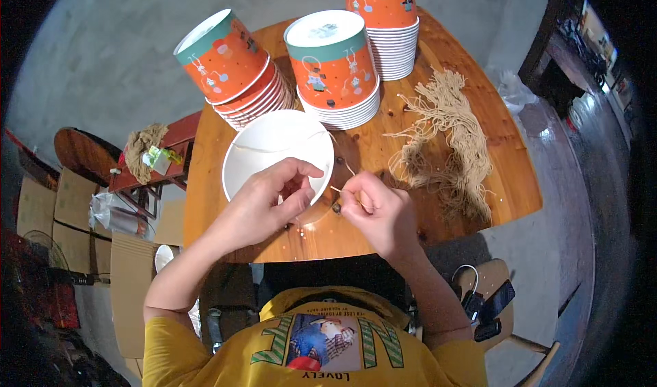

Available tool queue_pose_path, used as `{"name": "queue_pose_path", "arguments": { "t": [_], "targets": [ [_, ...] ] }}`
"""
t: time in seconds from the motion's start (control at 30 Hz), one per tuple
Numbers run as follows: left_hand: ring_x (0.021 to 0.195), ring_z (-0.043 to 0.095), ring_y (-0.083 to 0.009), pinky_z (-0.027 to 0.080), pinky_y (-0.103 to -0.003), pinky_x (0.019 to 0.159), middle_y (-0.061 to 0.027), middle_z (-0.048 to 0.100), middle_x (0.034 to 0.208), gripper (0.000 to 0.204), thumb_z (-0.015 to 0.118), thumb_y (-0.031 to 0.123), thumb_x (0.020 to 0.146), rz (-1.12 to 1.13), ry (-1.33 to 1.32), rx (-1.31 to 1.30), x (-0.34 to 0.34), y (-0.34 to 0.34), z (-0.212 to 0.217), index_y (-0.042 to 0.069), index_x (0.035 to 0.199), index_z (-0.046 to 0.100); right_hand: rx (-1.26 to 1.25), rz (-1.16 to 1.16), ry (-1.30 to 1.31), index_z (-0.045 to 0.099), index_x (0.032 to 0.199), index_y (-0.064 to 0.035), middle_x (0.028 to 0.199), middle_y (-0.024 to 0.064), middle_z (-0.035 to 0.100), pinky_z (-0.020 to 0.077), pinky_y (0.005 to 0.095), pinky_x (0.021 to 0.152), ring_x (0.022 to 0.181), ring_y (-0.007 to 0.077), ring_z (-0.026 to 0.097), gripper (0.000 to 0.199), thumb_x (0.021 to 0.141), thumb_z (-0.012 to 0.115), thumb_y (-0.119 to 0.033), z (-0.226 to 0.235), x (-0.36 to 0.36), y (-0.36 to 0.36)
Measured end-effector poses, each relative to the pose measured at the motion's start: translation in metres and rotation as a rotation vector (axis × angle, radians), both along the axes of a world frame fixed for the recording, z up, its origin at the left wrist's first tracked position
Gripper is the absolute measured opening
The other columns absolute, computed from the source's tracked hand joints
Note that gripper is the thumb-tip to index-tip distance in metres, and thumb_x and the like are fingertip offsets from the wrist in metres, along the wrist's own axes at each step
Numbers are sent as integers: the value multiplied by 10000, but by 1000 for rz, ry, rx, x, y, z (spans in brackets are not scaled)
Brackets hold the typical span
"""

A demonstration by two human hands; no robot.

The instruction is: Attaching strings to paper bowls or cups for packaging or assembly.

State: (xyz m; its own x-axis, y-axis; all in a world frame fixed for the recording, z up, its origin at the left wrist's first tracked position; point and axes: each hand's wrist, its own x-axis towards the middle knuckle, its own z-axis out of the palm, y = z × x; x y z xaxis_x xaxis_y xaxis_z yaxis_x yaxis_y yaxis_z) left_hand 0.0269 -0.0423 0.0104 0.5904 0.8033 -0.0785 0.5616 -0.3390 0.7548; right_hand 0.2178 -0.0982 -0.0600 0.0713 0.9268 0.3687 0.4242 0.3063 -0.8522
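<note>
A white paper bucket (pixel 277 137) tips toward me near the table's front edge, showing its pale inside. A thin tan string (pixel 348 164) crosses the bucket's far rim and runs down to my right hand (pixel 380 212). That hand is closed in a pinch on the string, and a short end (pixel 335 188) sticks out beside the fingertips. In front of the bucket's near side is my left hand (pixel 263 199), its fingers bent and a gap between thumb and forefinger. Nothing shows in that gap, and the hand hides part of the near rim.
Stacks of upside-down orange and green paper buckets stand behind: a leaning stack (pixel 229 58), a middle stack (pixel 332 65) and a taller stack (pixel 390 31). A heap of tan strings (pixel 452 147) lies at the right of the wooden table (pixel 510 175). Cardboard boxes (pixel 72 202) stand left.
</note>
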Motion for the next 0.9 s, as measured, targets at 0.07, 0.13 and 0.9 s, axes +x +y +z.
{"name": "queue_pose_path", "arguments": {
  "t": [0.07, 0.13, 0.9],
  "targets": [
    [744, 517, -70, 455, -245, 695, -11, 595, 879, 253, 592, 157, 921, -19, 2, 48, 0, 0, -1, 25, 1137, 579, 34, 4, 16, 552, 815, -83, 608, 89, 562, 459, 336, 494, 521, 217, 607, 118, 769, 659, -67, 0, -2, 0],
    [747, 519, -70, 456, -246, 693, -11, 596, 881, 256, 587, 151, 922, -16, -2, 33, 0, 0, -1, 25, 1144, 577, 42, -8, 8, 552, 815, -84, 608, 89, 563, 461, 340, 495, 524, 220, 611, 115, 770, 657, -67, 0, -3, 0],
    [797, 523, -63, 449, -230, 701, -18, 582, 877, 117, 604, 125, 897, 55, -204, -171, 5, 20, -8, 33, 924, 537, -24, 123, 24, 600, 849, -41, 718, 91, 601, 464, 299, 538, 565, 152, 568, 108, 836, 663, -127, 5, 1, 9]
  ]
}}
